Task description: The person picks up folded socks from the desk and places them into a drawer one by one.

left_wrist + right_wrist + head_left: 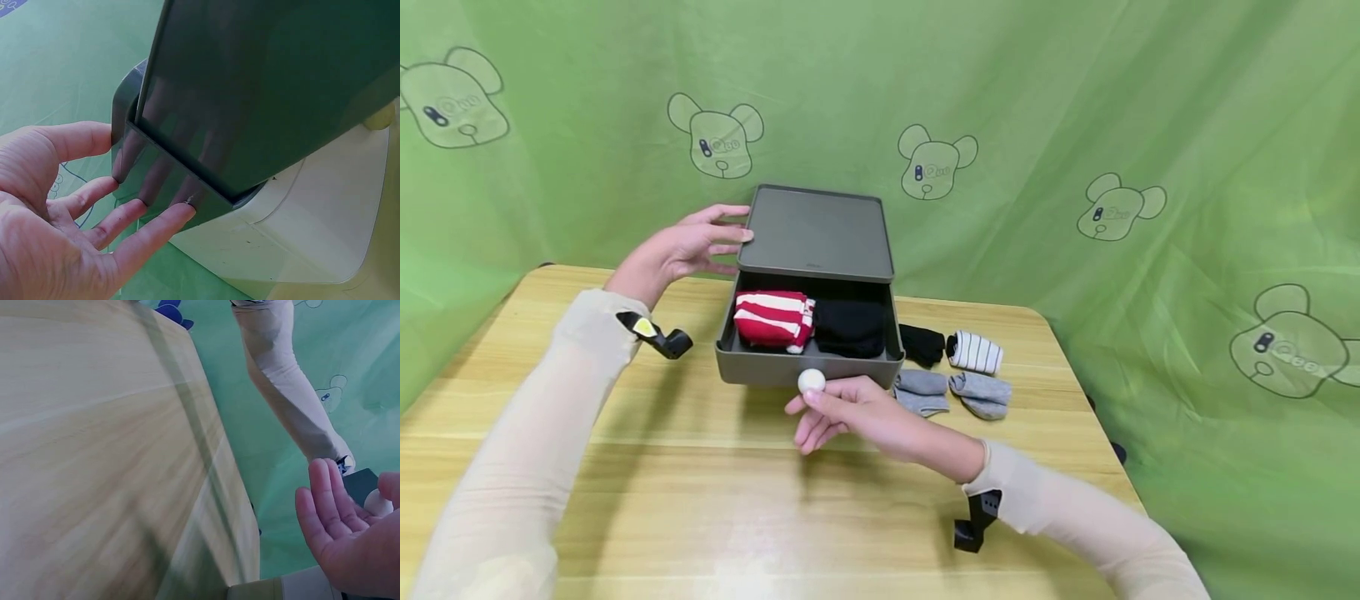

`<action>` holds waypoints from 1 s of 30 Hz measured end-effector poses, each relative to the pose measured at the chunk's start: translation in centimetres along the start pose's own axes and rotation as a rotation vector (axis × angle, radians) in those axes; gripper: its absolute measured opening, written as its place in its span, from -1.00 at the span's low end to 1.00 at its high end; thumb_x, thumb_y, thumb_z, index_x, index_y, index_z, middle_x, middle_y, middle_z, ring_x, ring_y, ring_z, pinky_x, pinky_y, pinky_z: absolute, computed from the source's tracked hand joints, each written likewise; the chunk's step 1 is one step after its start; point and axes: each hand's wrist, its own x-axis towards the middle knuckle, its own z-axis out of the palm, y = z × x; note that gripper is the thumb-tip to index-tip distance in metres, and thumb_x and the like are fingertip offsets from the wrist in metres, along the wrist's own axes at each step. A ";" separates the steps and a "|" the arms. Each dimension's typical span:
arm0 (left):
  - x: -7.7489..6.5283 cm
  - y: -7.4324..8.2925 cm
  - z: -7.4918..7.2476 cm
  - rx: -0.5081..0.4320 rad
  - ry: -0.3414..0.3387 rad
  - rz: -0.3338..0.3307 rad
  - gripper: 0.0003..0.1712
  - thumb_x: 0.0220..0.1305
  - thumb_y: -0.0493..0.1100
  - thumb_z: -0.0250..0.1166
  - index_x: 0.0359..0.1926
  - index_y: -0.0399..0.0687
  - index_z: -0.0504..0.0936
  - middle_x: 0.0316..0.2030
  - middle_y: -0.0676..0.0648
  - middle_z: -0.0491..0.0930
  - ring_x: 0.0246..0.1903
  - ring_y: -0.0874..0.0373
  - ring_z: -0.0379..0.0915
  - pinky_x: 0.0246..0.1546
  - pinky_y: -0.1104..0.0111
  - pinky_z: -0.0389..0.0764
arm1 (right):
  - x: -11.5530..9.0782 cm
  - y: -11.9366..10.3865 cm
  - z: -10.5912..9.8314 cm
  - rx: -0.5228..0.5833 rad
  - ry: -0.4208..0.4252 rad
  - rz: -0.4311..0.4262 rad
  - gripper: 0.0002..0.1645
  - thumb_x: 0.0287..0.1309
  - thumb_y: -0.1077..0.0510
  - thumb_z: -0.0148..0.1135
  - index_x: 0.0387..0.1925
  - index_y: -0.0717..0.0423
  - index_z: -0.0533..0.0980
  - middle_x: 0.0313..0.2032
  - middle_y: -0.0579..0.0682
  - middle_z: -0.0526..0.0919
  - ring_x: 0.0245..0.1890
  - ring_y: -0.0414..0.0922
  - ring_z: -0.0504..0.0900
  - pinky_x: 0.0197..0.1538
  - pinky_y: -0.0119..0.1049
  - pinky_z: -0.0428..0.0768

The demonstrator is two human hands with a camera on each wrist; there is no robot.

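Observation:
A grey storage box (820,233) stands on the table with its drawer (767,368) pulled out toward me. Inside the drawer lie a rolled red-and-white striped sock bundle (772,319) on the left and a folded black sock bundle (850,327) on the right. My right hand (861,417) pinches the round white knob (811,381) on the drawer front between thumb and index finger, its other fingers spread loosely below. My left hand (688,242) touches the box's left side; in the left wrist view its extended fingertips (184,212) rest against the glossy wall.
Right of the box lie folded socks: a black pair (922,343), a white pair with dark stripes (976,352) and two grey bundles, one nearer the box (921,392) and one farther right (982,393). A green curtain (1000,100) hangs behind the wooden table (700,500).

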 end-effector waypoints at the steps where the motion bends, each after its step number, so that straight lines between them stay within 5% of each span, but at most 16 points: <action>1: 0.0 0.0 0.0 -0.002 0.000 0.001 -0.12 0.49 -0.26 0.15 0.64 0.14 -0.11 0.63 -0.23 -0.17 0.62 -0.22 -0.33 0.55 -0.23 0.07 | 0.1 -0.1 -0.1 -0.002 0.012 0.002 -0.51 0.55 0.03 0.03 0.13 0.40 0.55 -0.30 -0.03 0.80 -0.30 -0.17 0.78 -0.01 -0.06 0.79; 30: -0.1 0.0 0.0 0.000 -0.003 0.008 -0.12 0.50 -0.26 0.14 0.64 0.13 -0.12 0.63 -0.23 -0.19 0.62 -0.24 -0.36 0.54 -0.25 0.06 | 5.0 -1.2 -3.8 0.006 0.312 -0.014 -0.56 0.48 0.10 0.16 0.05 0.46 0.58 -0.46 -0.04 0.77 -0.45 -0.17 0.74 -0.20 -0.31 0.79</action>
